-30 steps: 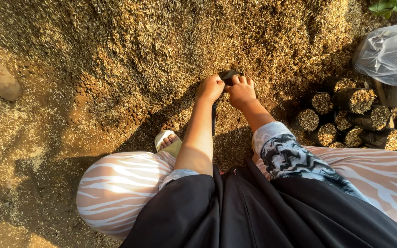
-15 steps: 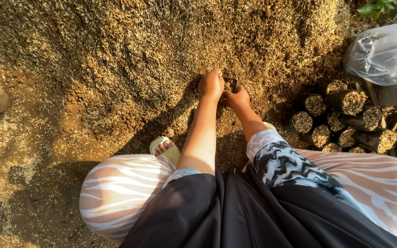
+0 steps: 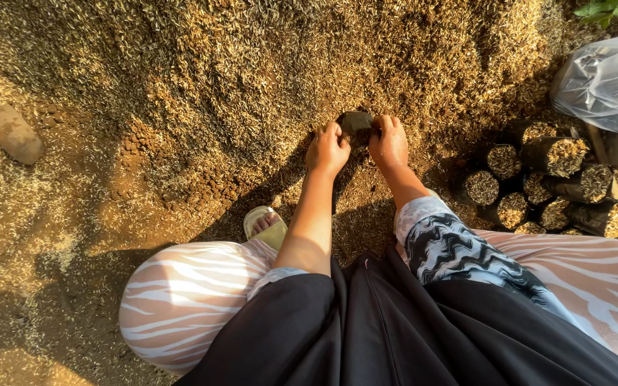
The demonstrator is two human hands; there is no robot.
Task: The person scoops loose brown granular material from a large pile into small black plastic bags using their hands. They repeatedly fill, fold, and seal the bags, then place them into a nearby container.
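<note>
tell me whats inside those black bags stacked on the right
The black bags lie on their sides with open mouths showing a husk and soil mix, like the pile the hands work in. Anything deeper inside is hidden.

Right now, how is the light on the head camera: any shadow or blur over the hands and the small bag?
Head view: low warm sunlight, sharp focus, no motion blur; left hand and right hand are lit, holding a small dark bag at the husk pile; body shadow darkens the ground below them; filled bags half shaded.
</note>
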